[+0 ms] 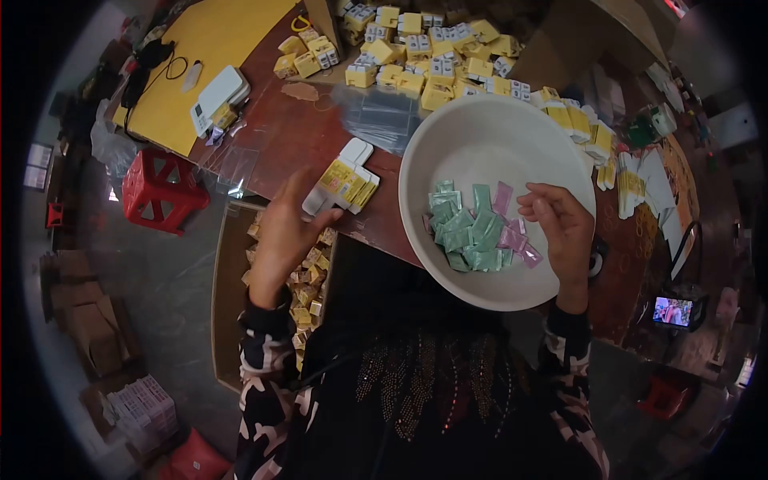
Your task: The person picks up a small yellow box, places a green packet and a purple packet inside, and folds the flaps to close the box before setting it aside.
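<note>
My left hand [282, 232] is open, thumb and fingers spread, beside a small stack of flattened yellow-and-white cartons [346, 184] on the table edge. In the large white bowl [432, 144] lie several green sachets [472, 228] and a smaller group of pink sachets [512, 237]. My right hand [564, 232] reaches over the bowl's right side, its fingers curled in together close to the pink sachets. I cannot tell what, if anything, is between those fingertips. Below my left hand, an open cardboard box [226, 296] holds many small yellow boxes [304, 292].
Piled yellow-and-white cartons [432, 60] cover the back of the red-brown table [280, 120]. Clear plastic sleeves [380, 120] lie behind the bowl. A white scale [220, 96] stands at the left, above a red stool [164, 192]. A lit phone screen [672, 311] is at right.
</note>
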`<action>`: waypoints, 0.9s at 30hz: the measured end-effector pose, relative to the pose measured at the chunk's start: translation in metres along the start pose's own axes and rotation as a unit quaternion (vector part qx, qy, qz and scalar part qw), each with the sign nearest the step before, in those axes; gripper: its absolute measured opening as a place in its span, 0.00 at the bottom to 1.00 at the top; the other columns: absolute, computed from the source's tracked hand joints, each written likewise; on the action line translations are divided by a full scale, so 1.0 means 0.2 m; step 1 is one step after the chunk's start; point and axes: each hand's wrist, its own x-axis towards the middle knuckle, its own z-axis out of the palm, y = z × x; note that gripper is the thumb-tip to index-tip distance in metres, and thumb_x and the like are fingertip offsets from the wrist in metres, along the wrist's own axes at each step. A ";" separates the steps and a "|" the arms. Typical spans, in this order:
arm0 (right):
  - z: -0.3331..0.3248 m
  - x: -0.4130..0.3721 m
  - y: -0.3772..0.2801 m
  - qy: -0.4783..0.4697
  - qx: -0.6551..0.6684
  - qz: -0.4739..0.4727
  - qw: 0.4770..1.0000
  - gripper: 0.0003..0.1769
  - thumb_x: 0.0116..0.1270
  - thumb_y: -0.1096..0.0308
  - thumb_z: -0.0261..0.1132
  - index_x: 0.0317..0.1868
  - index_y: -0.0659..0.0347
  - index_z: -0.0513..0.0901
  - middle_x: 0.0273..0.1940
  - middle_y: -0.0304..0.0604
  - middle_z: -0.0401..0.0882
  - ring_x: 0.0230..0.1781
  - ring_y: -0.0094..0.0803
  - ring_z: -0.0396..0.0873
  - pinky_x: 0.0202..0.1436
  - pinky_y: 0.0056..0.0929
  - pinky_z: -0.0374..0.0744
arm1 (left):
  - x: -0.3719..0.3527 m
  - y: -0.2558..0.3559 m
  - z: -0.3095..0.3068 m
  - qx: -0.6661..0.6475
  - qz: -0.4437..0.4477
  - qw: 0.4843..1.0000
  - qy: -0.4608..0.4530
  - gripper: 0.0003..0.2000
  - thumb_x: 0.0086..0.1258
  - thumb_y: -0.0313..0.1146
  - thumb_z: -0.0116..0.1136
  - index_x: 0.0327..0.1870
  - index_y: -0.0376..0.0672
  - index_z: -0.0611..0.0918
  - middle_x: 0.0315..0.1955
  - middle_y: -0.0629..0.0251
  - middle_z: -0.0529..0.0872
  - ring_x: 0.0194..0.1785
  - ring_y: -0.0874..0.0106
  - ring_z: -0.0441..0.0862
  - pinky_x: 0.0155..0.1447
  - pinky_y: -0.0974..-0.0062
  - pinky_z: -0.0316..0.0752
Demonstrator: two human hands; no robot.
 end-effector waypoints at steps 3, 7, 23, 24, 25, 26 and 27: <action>0.02 -0.04 -0.02 -0.015 -0.007 0.012 1.000 0.13 0.76 0.74 0.59 0.56 0.71 0.81 0.43 0.48 0.87 0.42 0.27 0.84 0.50 0.25 0.82 | 0.13 -0.06 0.23 0.026 -0.009 0.999 -0.023 0.38 0.55 0.36 0.77 0.68 0.40 0.70 0.42 0.47 0.86 0.49 0.48 0.84 0.50 0.56 0.80; 0.02 -0.08 0.00 -0.014 -0.006 0.004 1.000 0.12 0.76 0.72 0.60 0.54 0.69 0.82 0.41 0.46 0.88 0.42 0.27 0.87 0.47 0.24 0.83 | 0.16 -0.08 0.30 0.062 -0.076 0.993 -0.065 0.41 0.55 0.36 0.76 0.71 0.40 0.66 0.37 0.49 0.86 0.42 0.48 0.85 0.45 0.54 0.80; 0.32 -0.08 -0.14 -0.081 0.002 -0.187 0.979 0.38 0.65 0.65 0.73 0.73 0.67 0.69 0.66 0.52 0.76 0.65 0.39 0.77 0.68 0.35 0.74 | -0.07 0.55 0.19 -0.547 0.097 0.825 -0.100 0.34 0.61 0.15 0.70 0.69 0.38 0.70 0.63 0.61 0.74 0.64 0.67 0.79 0.66 0.71 0.76; 0.30 -0.10 -0.14 -0.079 0.033 -0.166 0.982 0.38 0.63 0.67 0.75 0.72 0.65 0.71 0.66 0.53 0.77 0.66 0.43 0.77 0.69 0.36 0.73 | -0.06 0.56 0.20 -0.505 0.134 0.845 -0.110 0.34 0.61 0.14 0.69 0.69 0.38 0.69 0.64 0.61 0.73 0.64 0.67 0.79 0.67 0.71 0.76; 0.29 -0.11 -0.14 -0.074 0.028 -0.164 0.983 0.38 0.63 0.67 0.75 0.72 0.65 0.71 0.66 0.53 0.77 0.66 0.43 0.77 0.69 0.36 0.73 | -0.06 0.57 0.21 -0.460 0.171 0.863 -0.117 0.34 0.62 0.14 0.69 0.70 0.38 0.69 0.65 0.61 0.72 0.65 0.67 0.78 0.67 0.71 0.76; 0.27 -0.11 -0.15 -0.075 0.027 -0.166 0.983 0.39 0.63 0.68 0.73 0.73 0.66 0.70 0.66 0.54 0.77 0.65 0.42 0.77 0.68 0.36 0.73 | -0.06 0.58 0.21 -0.463 0.173 0.861 -0.121 0.34 0.62 0.14 0.69 0.70 0.38 0.69 0.65 0.61 0.72 0.65 0.67 0.78 0.67 0.71 0.76; 0.26 -0.12 -0.16 -0.076 0.027 -0.169 0.982 0.39 0.62 0.69 0.72 0.73 0.67 0.69 0.65 0.55 0.77 0.65 0.41 0.78 0.68 0.35 0.73 | -0.07 0.61 0.18 -0.515 0.119 0.832 -0.169 0.33 0.64 0.15 0.68 0.70 0.38 0.69 0.66 0.61 0.72 0.65 0.66 0.78 0.67 0.71 0.76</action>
